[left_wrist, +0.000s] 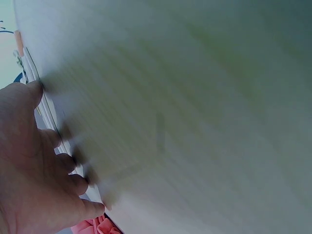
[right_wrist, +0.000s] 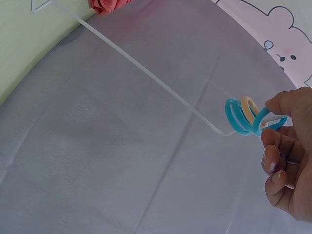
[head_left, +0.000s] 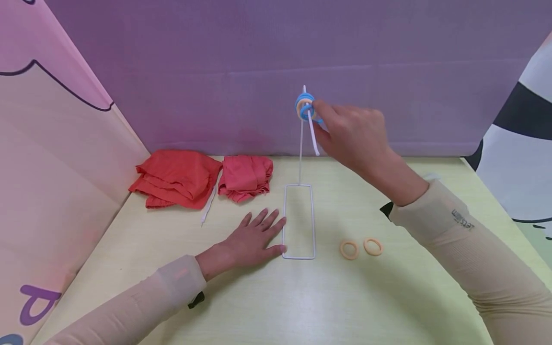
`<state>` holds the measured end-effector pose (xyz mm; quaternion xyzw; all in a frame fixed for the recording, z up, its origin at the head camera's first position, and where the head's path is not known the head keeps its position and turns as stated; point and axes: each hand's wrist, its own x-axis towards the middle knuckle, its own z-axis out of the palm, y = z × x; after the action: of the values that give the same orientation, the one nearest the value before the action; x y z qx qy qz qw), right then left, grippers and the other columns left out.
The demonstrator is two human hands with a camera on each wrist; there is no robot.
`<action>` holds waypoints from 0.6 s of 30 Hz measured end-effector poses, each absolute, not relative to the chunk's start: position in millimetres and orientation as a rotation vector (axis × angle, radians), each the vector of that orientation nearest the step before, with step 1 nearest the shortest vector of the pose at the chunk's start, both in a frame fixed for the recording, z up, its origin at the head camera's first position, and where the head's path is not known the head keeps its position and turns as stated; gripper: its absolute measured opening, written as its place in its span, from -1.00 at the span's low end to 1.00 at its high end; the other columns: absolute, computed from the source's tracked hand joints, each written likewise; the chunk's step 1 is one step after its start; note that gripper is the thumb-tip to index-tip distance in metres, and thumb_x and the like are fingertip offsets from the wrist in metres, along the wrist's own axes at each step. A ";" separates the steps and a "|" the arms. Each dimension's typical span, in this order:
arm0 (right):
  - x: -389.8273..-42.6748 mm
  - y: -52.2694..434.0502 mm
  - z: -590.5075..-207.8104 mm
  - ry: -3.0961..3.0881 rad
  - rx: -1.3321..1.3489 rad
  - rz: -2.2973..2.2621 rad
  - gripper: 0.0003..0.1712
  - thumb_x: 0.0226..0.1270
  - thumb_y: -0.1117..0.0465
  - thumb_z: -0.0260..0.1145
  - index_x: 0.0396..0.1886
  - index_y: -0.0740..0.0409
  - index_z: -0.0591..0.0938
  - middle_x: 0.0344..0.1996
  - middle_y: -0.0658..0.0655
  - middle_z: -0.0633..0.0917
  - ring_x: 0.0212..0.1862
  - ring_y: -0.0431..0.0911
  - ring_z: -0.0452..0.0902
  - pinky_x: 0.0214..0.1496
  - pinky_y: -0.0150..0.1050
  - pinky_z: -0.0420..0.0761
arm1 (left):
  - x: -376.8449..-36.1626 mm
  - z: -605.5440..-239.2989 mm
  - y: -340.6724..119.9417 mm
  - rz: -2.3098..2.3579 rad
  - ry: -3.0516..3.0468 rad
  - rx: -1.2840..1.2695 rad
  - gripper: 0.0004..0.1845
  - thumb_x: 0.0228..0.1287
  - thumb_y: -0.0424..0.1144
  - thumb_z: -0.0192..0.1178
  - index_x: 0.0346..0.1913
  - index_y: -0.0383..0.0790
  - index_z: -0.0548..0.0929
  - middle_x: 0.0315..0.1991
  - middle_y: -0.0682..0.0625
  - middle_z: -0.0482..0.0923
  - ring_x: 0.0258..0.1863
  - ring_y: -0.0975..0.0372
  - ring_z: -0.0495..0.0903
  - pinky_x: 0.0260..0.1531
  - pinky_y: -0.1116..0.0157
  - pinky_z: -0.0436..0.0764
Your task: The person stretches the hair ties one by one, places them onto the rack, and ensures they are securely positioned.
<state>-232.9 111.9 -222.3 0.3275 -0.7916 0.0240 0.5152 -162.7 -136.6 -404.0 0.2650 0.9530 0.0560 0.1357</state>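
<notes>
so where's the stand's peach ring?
Right wrist view, right side: peach ring on the white wire stand, between inner blue rings and an outer blue ring the right hand pinches.

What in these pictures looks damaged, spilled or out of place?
Nothing looks damaged or spilled. Only the white cord looks slightly untidy, straggling loose beside the larger red cloth on the table; the white stand is upright.

Two hands (head_left: 252,242) (head_left: 355,132), one stand (head_left: 300,153), two cloths (head_left: 177,177) (head_left: 245,176), two loose rings (head_left: 349,258) (head_left: 373,253), several threaded rings (right_wrist: 236,117)
</notes>
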 end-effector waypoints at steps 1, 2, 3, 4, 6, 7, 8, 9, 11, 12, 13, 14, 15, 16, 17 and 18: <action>-233.8 111.7 -222.0 -1.904 0.786 0.059 -0.92 0.35 0.26 0.20 -0.26 0.16 0.61 -0.81 0.03 0.38 -0.76 -0.05 0.24 -0.72 -0.27 -0.02 | -162.8 -403.8 -136.6 0.160 2.762 0.766 -0.16 0.44 0.36 -0.12 0.63 0.12 -0.07 0.66 0.03 -0.18 0.65 0.00 -0.24 0.55 -0.20 -0.16; -234.6 111.6 -221.6 -1.906 0.787 0.066 -0.93 0.34 0.26 0.21 -0.27 0.16 0.60 -0.81 0.04 0.38 -0.76 -0.04 0.23 -0.72 -0.27 -0.02 | -162.9 -403.6 -136.6 0.160 2.762 0.764 -0.16 0.44 0.36 -0.11 0.63 0.12 -0.07 0.66 0.03 -0.18 0.65 0.01 -0.24 0.55 -0.20 -0.16; -235.2 111.5 -221.2 -1.912 0.788 0.071 -0.93 0.35 0.25 0.21 -0.28 0.17 0.59 -0.81 0.04 0.38 -0.76 -0.04 0.23 -0.72 -0.26 -0.02 | -162.9 -403.2 -136.6 0.157 2.761 0.762 -0.15 0.44 0.36 -0.11 0.63 0.12 -0.07 0.66 0.04 -0.19 0.65 0.01 -0.24 0.55 -0.20 -0.16; -235.7 111.4 -220.8 -1.919 0.789 0.075 -0.92 0.35 0.25 0.20 -0.29 0.17 0.58 -0.81 0.05 0.38 -0.76 -0.03 0.23 -0.72 -0.25 -0.01 | -162.9 -402.8 -136.5 0.156 2.760 0.759 -0.15 0.44 0.36 -0.11 0.63 0.12 -0.08 0.66 0.04 -0.19 0.65 0.01 -0.24 0.55 -0.20 -0.16; -236.4 111.4 -220.2 -1.932 0.794 0.092 -0.89 0.36 0.23 0.20 -0.29 0.19 0.57 -0.80 0.06 0.39 -0.75 -0.02 0.25 -0.73 -0.25 0.02 | -163.1 -402.4 -136.7 0.155 2.758 0.758 -0.15 0.44 0.35 -0.10 0.63 0.12 -0.07 0.66 0.03 -0.18 0.65 0.00 -0.24 0.55 -0.20 -0.16; -236.5 111.5 -220.0 -1.941 0.794 0.099 -0.88 0.37 0.22 0.20 -0.29 0.19 0.57 -0.80 0.06 0.40 -0.75 -0.01 0.26 -0.73 -0.24 0.04 | -163.3 -402.1 -136.7 0.151 2.756 0.756 -0.15 0.43 0.36 -0.11 0.63 0.12 -0.08 0.66 0.03 -0.19 0.65 0.00 -0.25 0.55 -0.20 -0.16; -236.4 111.7 -219.9 -1.949 0.794 0.106 -0.88 0.37 0.21 0.20 -0.28 0.19 0.56 -0.80 0.07 0.41 -0.75 0.00 0.27 -0.74 -0.24 0.06 | -163.4 -401.9 -136.8 0.156 2.755 0.758 -0.15 0.44 0.35 -0.10 0.63 0.12 -0.07 0.66 0.02 -0.18 0.65 -0.01 -0.25 0.55 -0.20 -0.16; -236.2 112.1 -219.9 -1.958 0.791 0.106 -0.87 0.38 0.20 0.20 -0.27 0.19 0.57 -0.79 0.07 0.42 -0.74 0.00 0.30 -0.75 -0.22 0.09 | -163.5 -401.8 -136.9 0.157 2.752 0.758 -0.15 0.43 0.35 -0.10 0.63 0.12 -0.07 0.66 0.02 -0.19 0.65 -0.01 -0.25 0.55 -0.21 -0.16; -235.6 113.1 -220.1 -1.972 0.784 0.111 -0.85 0.36 0.19 0.22 -0.21 0.19 0.58 -0.78 0.08 0.46 -0.73 0.02 0.34 -0.76 -0.20 0.15 | -163.6 -401.8 -137.2 0.158 2.751 0.760 -0.15 0.44 0.35 -0.09 0.63 0.11 -0.06 0.66 0.02 -0.18 0.65 -0.02 -0.25 0.55 -0.21 -0.16; -235.2 114.0 -220.3 -1.982 0.778 0.106 -0.84 0.36 0.18 0.23 -0.18 0.18 0.59 -0.77 0.08 0.47 -0.73 0.02 0.36 -0.76 -0.19 0.17 | -163.6 -401.8 -137.2 0.152 2.749 0.757 -0.15 0.43 0.36 -0.10 0.63 0.12 -0.07 0.66 0.03 -0.20 0.65 -0.01 -0.26 0.55 -0.20 -0.16; -234.7 114.9 -220.4 -1.992 0.772 0.105 -0.81 0.35 0.17 0.25 -0.14 0.17 0.60 -0.77 0.08 0.48 -0.72 0.03 0.38 -0.77 -0.18 0.18 | -163.6 -401.9 -137.4 0.148 2.751 0.756 -0.15 0.43 0.36 -0.10 0.63 0.13 -0.08 0.66 0.03 -0.20 0.65 0.00 -0.26 0.55 -0.20 -0.16; -234.0 116.0 -220.5 -2.002 0.767 0.104 -0.78 0.35 0.15 0.26 -0.10 0.16 0.60 -0.76 0.08 0.50 -0.72 0.04 0.40 -0.77 -0.17 0.20 | -163.5 -401.8 -137.5 0.149 2.753 0.758 -0.15 0.43 0.36 -0.10 0.63 0.12 -0.07 0.66 0.03 -0.19 0.65 0.00 -0.25 0.55 -0.20 -0.16; -233.0 117.2 -220.6 -2.011 0.759 0.101 -0.75 0.35 0.13 0.27 -0.05 0.14 0.61 -0.74 0.09 0.52 -0.71 0.05 0.42 -0.77 -0.16 0.21 | -163.6 -401.8 -137.5 0.144 2.752 0.755 -0.15 0.43 0.36 -0.11 0.63 0.13 -0.09 0.66 0.04 -0.21 0.65 0.01 -0.26 0.55 -0.20 -0.17; -231.7 118.7 -220.6 -2.020 0.752 0.104 -0.71 0.35 0.11 0.29 -0.01 0.12 0.61 -0.73 0.09 0.54 -0.69 0.05 0.43 -0.76 -0.15 0.22 | -163.5 -402.1 -137.5 0.141 2.755 0.757 -0.15 0.43 0.36 -0.11 0.63 0.13 -0.09 0.66 0.04 -0.20 0.65 0.01 -0.26 0.55 -0.20 -0.17; -230.0 120.4 -220.8 -2.031 0.743 0.103 -0.68 0.35 0.08 0.29 0.03 0.10 0.61 -0.71 0.09 0.56 -0.67 0.06 0.46 -0.76 -0.13 0.23 | -163.7 -402.4 -137.5 0.137 2.753 0.755 -0.14 0.43 0.36 -0.11 0.63 0.13 -0.10 0.67 0.04 -0.21 0.65 0.01 -0.27 0.55 -0.19 -0.17; -228.0 122.4 -221.0 -2.046 0.739 0.107 -0.65 0.35 0.06 0.30 0.06 0.08 0.60 -0.69 0.10 0.58 -0.66 0.07 0.47 -0.76 -0.12 0.24 | -163.7 -402.5 -137.4 0.141 2.754 0.757 -0.15 0.43 0.36 -0.11 0.63 0.13 -0.09 0.66 0.04 -0.20 0.65 0.01 -0.26 0.55 -0.20 -0.17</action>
<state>-228.0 122.4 -221.0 0.3008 -0.8323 0.0436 0.4635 -163.7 -137.4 -402.5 0.2621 0.9535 0.0487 0.1403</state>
